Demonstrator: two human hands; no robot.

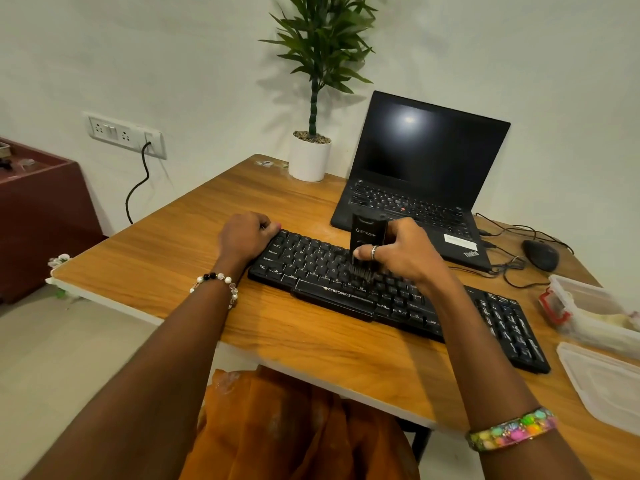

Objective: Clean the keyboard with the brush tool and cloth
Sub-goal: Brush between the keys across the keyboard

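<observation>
So the keyboard (391, 292) sits diagonally across the middle of the worktop (173, 271), and its near right end runs pretty close to the near edge. The left hand (247, 235) is curled over the far left corner to pin it, while the right hand (403, 252) has its fingers wrapped around the brush tool (367, 242), which stands upright with its bristles down on the middle keys.

What could go wrong, biggest first: if that left hand lets up, I'd guess a hard stroke skids the whole board toward the edge. The laptop (420, 181) sits open just beyond the brush, so flicked dust probably lands on its keys. The mouse (540, 254) cable loops near the keyboard's far side and could snag. Pushing too hard might pop a keycap.

Containers: a clear plastic box (588, 306) sits on the right with something pale in it, can't tell if that's the cloth. Its lid (602, 379) lies flat nearer to me. The white pot (309, 161) at the far edge holds a plant in gravel.
</observation>
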